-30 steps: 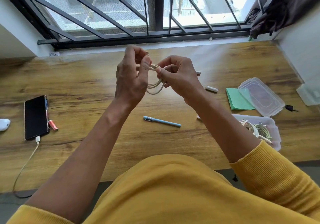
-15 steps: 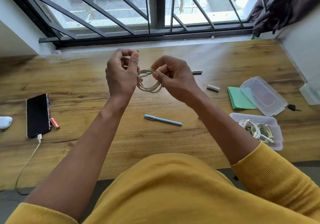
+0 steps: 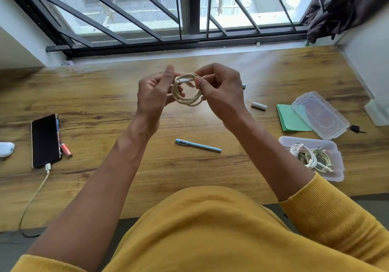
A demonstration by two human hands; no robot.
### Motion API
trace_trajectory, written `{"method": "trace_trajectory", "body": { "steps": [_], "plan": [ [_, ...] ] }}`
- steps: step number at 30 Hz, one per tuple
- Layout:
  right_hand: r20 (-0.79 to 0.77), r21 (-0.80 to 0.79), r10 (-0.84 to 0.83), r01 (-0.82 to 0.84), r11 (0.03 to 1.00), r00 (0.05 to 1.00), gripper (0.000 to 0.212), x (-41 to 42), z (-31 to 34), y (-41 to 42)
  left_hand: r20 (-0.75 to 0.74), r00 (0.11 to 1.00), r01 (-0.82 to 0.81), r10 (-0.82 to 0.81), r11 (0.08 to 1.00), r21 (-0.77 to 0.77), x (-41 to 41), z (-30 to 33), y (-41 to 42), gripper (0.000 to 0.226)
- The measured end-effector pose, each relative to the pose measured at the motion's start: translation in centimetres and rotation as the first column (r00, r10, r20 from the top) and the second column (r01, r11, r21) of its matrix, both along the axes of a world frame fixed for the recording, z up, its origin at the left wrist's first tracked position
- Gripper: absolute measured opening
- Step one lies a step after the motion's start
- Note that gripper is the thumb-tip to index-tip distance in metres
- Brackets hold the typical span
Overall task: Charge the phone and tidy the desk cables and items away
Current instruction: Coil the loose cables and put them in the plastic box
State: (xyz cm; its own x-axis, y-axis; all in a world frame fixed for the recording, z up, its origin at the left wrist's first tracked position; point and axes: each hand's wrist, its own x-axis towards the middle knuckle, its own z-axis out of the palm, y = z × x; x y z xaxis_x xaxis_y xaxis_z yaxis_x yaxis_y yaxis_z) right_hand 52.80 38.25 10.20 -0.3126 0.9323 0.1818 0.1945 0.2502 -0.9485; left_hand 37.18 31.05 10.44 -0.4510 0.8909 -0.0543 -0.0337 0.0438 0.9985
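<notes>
Coil work was seen in the single head view: a cream cable (image 3: 187,94), wound into a small loop, was held above the wooden desk (image 3: 105,94) between both hands. The right hand (image 3: 221,94) was pinched on the loop near its top, beside the silver plug end, while the left hand (image 3: 154,94) was curled against the loop's left side, thumb raised; how firmly its fingers gripped was not clear. The phone (image 3: 45,141) was lying at the desk's left with a charging lead (image 3: 35,193) plugged into its lower end, so that part was judged done. An open plastic box (image 3: 330,145) at the right already held other coiled cables, its lid (image 3: 320,113) lying just beyond it, partly over a green notepad (image 3: 288,122). Risks were judged as follows: the loop could spring open if either pinch were eased before the free end was tucked, since no tie was seen; a loosened coil could snag the cables already in the box. A blue pen (image 3: 199,145), a white battery (image 3: 259,105) and a red battery (image 3: 66,150) beside the phone were noted loose; round items could be rolled off by a passing sleeve.
</notes>
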Motion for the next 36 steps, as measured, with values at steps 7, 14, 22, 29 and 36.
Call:
{"method": "trace_trajectory", "body": {
  "steps": [7,14,22,29,36],
  "plan": [
    [-0.015,-0.04,-0.057,0.057,0.998,0.998,0.006,0.3,0.4,-0.2,-0.028,0.991,0.131,-0.129,0.989,0.073,-0.3,0.6,-0.4,0.018],
    [-0.015,-0.059,-0.039,0.038,0.998,0.999,0.006,0.2,0.6,-0.2,0.078,0.986,0.147,-0.151,0.988,0.046,-0.8,0.6,-0.2,0.02],
    [-0.019,-0.055,0.027,-0.028,0.998,0.999,0.007,0.0,0.4,0.1,0.242,0.96,0.148,-0.143,0.989,-0.003,-1.0,0.8,-0.3,0.023],
    [-0.003,-0.059,0.068,-0.068,0.996,0.998,0.011,-0.1,0.5,0.4,0.53,0.836,0.169,-0.139,0.985,-0.009,-0.5,1.2,-0.7,0.025],
    [-0.105,-0.148,0.193,-0.207,0.967,0.976,0.016,0.0,0.6,0.7,0.713,0.69,0.15,-0.125,0.988,0.028,-0.5,1.4,-0.6,0.029]
  ]
}}
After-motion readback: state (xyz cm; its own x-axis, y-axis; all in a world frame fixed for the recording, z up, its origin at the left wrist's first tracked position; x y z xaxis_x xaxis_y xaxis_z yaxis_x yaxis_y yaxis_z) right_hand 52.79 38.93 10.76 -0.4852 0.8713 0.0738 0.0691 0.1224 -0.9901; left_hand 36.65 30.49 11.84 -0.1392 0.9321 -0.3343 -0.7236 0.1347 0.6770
